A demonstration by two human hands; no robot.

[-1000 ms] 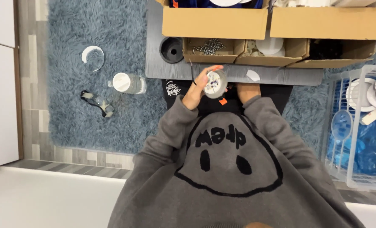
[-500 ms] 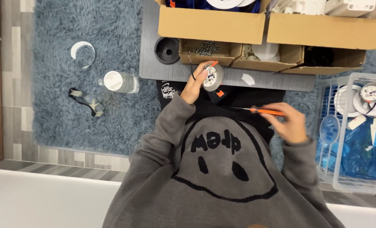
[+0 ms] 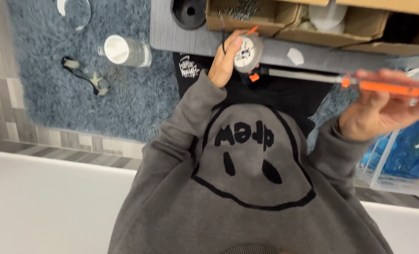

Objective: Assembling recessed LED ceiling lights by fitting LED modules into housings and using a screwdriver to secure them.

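My left hand point(image 3: 221, 63) is raised in front of my chest and grips a small round grey device point(image 3: 248, 52) with a white face, a thin black wire and small orange parts. At the right, my right hand point(image 3: 383, 106) holds a long screwdriver point(image 3: 388, 87) by its orange handle. The metal shaft lies about level and points left, its tip close to the device. My grey sweatshirt with a black drawn face fills the lower part of the view.
Ahead lies a grey board point(image 3: 167, 33) carrying open cardboard boxes point(image 3: 313, 28) and a black round part point(image 3: 189, 10). On the blue rug point(image 3: 40, 56) are a clear bottle point(image 3: 124, 51) and a small hand tool point(image 3: 87, 75). A clear bin point(image 3: 398, 160) with blue items stands at right.
My right hand left the round device, took up the orange screwdriver and swung out to the right. My left hand kept hold of the device.
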